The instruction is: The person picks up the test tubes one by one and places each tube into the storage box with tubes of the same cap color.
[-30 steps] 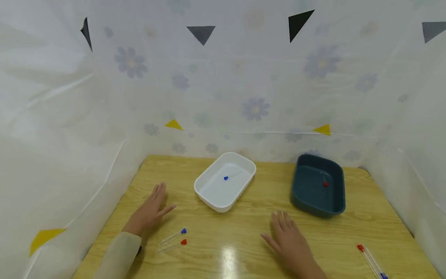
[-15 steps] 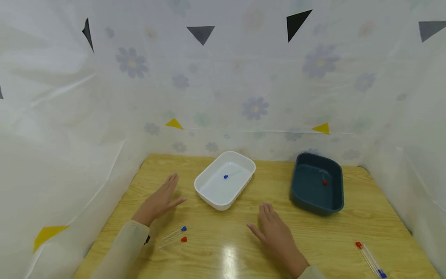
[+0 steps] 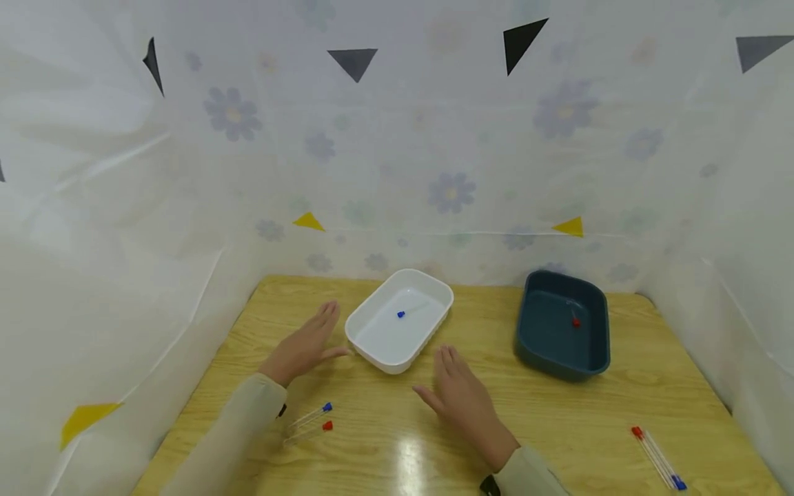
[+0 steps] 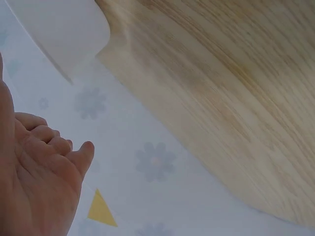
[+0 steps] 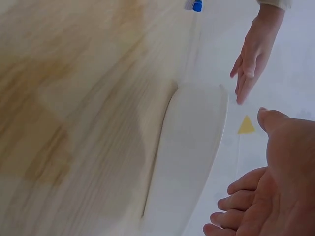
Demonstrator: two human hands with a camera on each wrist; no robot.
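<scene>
Raise the left forearm clear of the blue-capped tube and red-capped tube, lying loose near the cuff. Just beyond, left hand and right hand: both empty, fingers straight, thumbs spread, flanking the white tray set toward the back of the counter. Contact at the left thumb impossible to tell. Best to close in evenly from both sides, palms flat to the walls, with light, matched pressure to avoid skidding or tipping. If shifting the tray, hold it level: blue-tipped tube inside, probably free to roll.

Materials, near to far: pale wood-grain counter, glossy under a streak of glare; slim, see-through tubes, with a similar red-and-blue-ended bundle at right; smooth white tray, rounded corners, thin rim; off to its right, dark teal tray, equally rounded, red-tipped tube inside; behind everything, creased sheet printed with faded flowers.
</scene>
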